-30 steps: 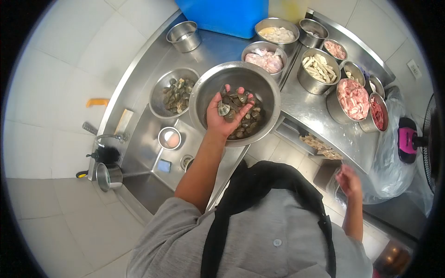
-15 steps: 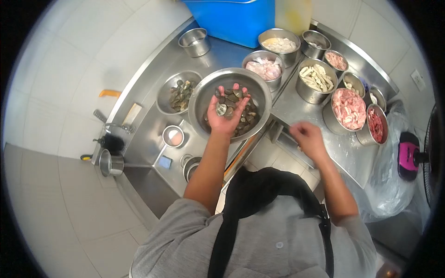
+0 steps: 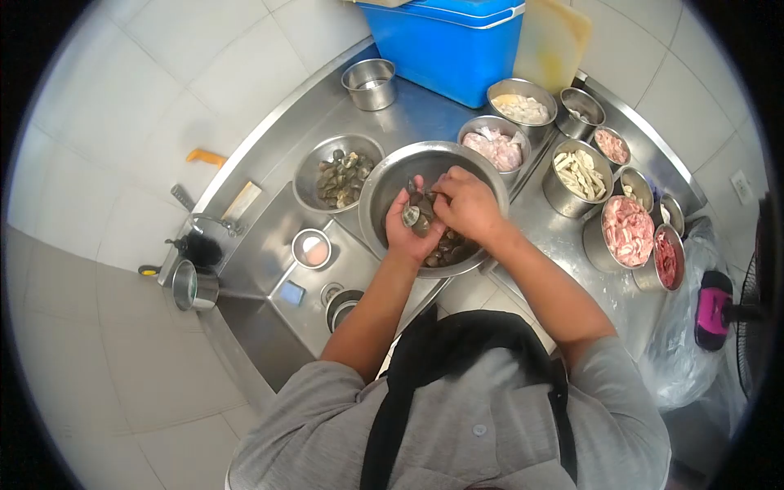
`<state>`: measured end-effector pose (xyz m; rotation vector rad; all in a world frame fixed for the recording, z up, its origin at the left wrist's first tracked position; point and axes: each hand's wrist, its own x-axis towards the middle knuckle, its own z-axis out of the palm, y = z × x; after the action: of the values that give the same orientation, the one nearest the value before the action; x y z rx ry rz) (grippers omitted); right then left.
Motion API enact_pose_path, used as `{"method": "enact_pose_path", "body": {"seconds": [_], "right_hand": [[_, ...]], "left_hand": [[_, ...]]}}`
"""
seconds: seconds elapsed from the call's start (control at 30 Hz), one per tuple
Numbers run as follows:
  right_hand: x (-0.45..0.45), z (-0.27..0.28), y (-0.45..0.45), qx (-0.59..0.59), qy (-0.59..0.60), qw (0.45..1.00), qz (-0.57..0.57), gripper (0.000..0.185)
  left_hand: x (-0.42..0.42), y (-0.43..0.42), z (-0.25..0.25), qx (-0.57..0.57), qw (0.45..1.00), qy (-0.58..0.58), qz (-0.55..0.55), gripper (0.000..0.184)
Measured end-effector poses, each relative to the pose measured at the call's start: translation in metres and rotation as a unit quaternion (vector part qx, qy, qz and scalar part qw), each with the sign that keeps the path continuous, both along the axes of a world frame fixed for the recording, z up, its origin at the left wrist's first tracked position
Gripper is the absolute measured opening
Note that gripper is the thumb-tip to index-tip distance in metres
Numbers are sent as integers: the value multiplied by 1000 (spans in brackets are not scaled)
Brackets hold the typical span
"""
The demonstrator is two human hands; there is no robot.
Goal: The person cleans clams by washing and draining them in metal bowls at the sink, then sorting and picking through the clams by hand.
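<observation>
My left hand (image 3: 405, 229) is cupped palm up over a large steel bowl (image 3: 377, 176), with several clams (image 3: 421, 214) resting in it. From the right, my right hand (image 3: 471, 204) reaches over the same bowl. Its fingers are pinched together at a dark clam beside the left palm, and the fingertips are partly hidden. More dark clams (image 3: 449, 247) lie in the bowl beneath both hands. Just left of it, a shallower steel bowl (image 3: 303, 167) holds another heap of clams (image 3: 344, 179).
A sink (image 3: 273, 327) lies left, with a small bowl (image 3: 311, 248) and blue sponge (image 3: 292, 293). Several steel pots, including one of pale strips (image 3: 580, 174) and one of sliced meat (image 3: 628, 231), crowd the right counter. A blue cooler (image 3: 449, 53) stands behind.
My right hand has moved left from above the counter's front edge to the clams in my left palm. My left hand has curled in more around them. The camera view has shifted slightly.
</observation>
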<state>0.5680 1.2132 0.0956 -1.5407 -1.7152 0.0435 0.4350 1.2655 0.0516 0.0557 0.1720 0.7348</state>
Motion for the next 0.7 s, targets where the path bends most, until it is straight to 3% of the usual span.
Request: {"method": "enact_pose_path", "body": {"seconds": [0.23, 0.3, 0.37, 0.43, 0.47, 0.53, 0.57, 0.63, 0.7], "right_hand": [[17, -8, 0, -20, -39, 999, 7, 19], [13, 2, -12, 84, 129, 988, -30, 20], [18, 28, -58, 64, 164, 979, -102, 19], [40, 4, -119, 21, 298, 945, -137, 17], [49, -6, -156, -49, 390, 905, -163, 15], [61, -46, -230, -178, 458, 815, -308, 13], [68, -86, -279, -190, 580, 718, -335, 17], [67, -136, -369, -226, 659, 558, -451, 19], [72, -165, -448, -139, 730, 443, -501, 25]], "left_hand": [[5, 21, -23, -17, 999, 21, -36, 32], [8, 18, -10, -27, 998, 34, -45, 31], [5, 16, 4, -25, 995, -34, -89, 30], [-4, 20, 2, -22, 994, -62, -81, 31], [-9, 20, 4, -11, 995, -61, -77, 31], [-12, 16, 13, 1, 997, -53, -60, 31], [-13, 17, 11, -5, 996, -53, -68, 31], [-13, 16, 7, -36, 999, -9, -37, 25], [-11, 13, 5, -44, 998, 10, -38, 24]]}}
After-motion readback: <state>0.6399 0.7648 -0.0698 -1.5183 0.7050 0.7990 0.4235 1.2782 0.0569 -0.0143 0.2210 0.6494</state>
